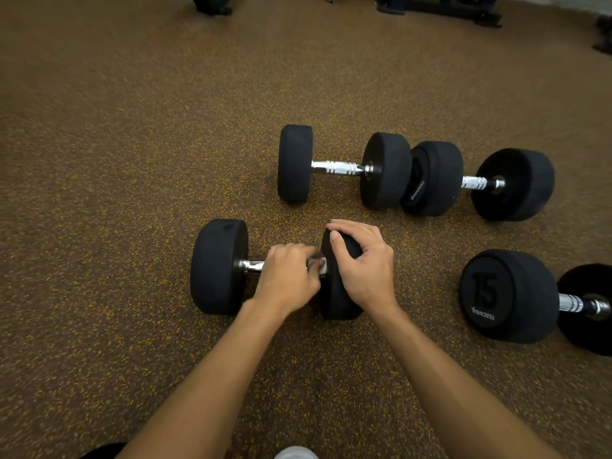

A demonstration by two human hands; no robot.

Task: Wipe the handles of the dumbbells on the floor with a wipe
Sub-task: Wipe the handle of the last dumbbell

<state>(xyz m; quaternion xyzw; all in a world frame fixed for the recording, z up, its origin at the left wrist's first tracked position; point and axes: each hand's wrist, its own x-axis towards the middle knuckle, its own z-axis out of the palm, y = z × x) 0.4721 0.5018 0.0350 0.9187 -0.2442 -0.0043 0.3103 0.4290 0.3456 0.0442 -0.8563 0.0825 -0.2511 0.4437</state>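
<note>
Four dumbbells lie on the speckled brown floor [132, 160], each with round black heads and a chrome bar. The nearest dumbbell [218, 266] sits furthest left. The left hand [288, 279] is curled round its handle [251, 265], holding the one white wipe [316, 262] against the metal, with only a scrap showing. The right hand [364, 266] cups that dumbbell's right head, fingers bent over the top. Beyond, the second dumbbell [294, 164] and third dumbbell [433, 178] lie end to end, heads touching. The fourth dumbbell [510, 296], stamped 15, lies at the right edge.
</note>
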